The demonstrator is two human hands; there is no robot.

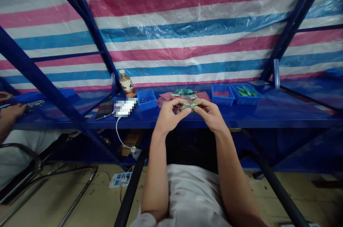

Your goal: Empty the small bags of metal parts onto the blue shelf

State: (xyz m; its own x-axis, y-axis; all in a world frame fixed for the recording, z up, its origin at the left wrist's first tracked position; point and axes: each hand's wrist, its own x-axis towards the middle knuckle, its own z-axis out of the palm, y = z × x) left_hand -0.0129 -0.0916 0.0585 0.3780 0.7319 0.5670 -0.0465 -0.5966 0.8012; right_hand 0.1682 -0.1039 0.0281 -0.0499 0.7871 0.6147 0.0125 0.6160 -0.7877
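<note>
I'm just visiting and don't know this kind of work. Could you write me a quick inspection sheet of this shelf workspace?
Surface: blue metal shelf, glossy.
Job's things: clear plastic packet with green contents, held above the shelf; blue tray of green items further right.
Clutter: plastic drink bottle, phone, pixelated white object.
Grips: left hand and right hand both pinch the packet.
Cables: white cable droops below the shelf; power strip on the floor.
Surroundings: striped tarpaulin behind; co-worker's hand at far left.

Glossy woven plastic tarpaulin (171,30), smooth painted metal shelf (268,118), blue plastic bin (222,102) (matt), shiny clear plastic bag (191,105)
</note>
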